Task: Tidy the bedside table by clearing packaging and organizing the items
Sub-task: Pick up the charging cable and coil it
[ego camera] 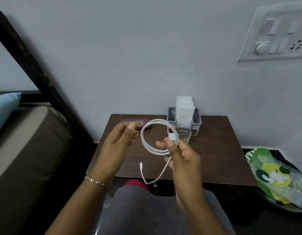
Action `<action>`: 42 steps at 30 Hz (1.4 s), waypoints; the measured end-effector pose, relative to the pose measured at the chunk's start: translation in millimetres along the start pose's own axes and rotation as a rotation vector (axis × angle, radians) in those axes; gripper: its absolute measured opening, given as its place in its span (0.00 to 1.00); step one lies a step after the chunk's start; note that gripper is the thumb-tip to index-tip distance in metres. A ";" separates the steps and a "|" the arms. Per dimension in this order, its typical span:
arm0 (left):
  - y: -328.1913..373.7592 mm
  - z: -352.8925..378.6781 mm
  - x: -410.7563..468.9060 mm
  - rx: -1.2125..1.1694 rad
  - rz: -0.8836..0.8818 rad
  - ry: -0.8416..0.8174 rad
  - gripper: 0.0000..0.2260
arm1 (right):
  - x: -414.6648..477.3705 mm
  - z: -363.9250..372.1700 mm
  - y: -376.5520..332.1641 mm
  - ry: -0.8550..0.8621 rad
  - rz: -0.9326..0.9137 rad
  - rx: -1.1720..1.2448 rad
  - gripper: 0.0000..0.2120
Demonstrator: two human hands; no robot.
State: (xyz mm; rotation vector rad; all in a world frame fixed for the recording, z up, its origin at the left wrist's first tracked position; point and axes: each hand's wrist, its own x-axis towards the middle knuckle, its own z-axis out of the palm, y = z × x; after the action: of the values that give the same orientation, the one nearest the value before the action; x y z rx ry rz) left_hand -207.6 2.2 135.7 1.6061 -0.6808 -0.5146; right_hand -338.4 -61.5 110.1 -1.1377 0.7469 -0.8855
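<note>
Cable (pixel 157 151), white, is gathered into a round coil that we hold up in the air above the bedside table (pixel 214 150). Our right hand (pixel 182 160) pinches the coil's strands between thumb and fingers, with the white plug end (pixel 171 138) sticking up just above the grip. A loose tail hangs below this hand and curls back up to a small connector (pixel 141 164). Our left hand (pixel 118 141) hovers just beside the coil's left edge, fingers loosely curled and gripping nothing. On the table behind the coil lie a maroon case (pixel 138 124), a clear glass (pixel 182 133) and a grey holder (pixel 197 121) with white paper (pixel 184 107) standing in it. A green and yellow package (pixel 272 172) sits off the table's right side.
</note>
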 end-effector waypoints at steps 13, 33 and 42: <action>-12.3 25.8 -29.5 -0.726 -0.462 0.033 0.14 | -11.0 12.0 1.1 0.079 0.303 0.538 0.09; 16.6 -13.7 -5.8 0.049 -0.198 -0.297 0.12 | -7.1 0.6 12.3 -0.140 -0.144 -0.448 0.11; 9.3 -11.8 -3.6 0.071 -0.159 -0.170 0.09 | -1.9 -10.0 11.7 -0.139 -0.169 -0.506 0.13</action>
State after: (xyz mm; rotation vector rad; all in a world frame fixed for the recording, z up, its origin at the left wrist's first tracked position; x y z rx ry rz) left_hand -203.6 12.5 146.4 1.7052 -0.7078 -0.7576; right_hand -345.4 -62.2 96.4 -1.7131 0.7909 -0.7650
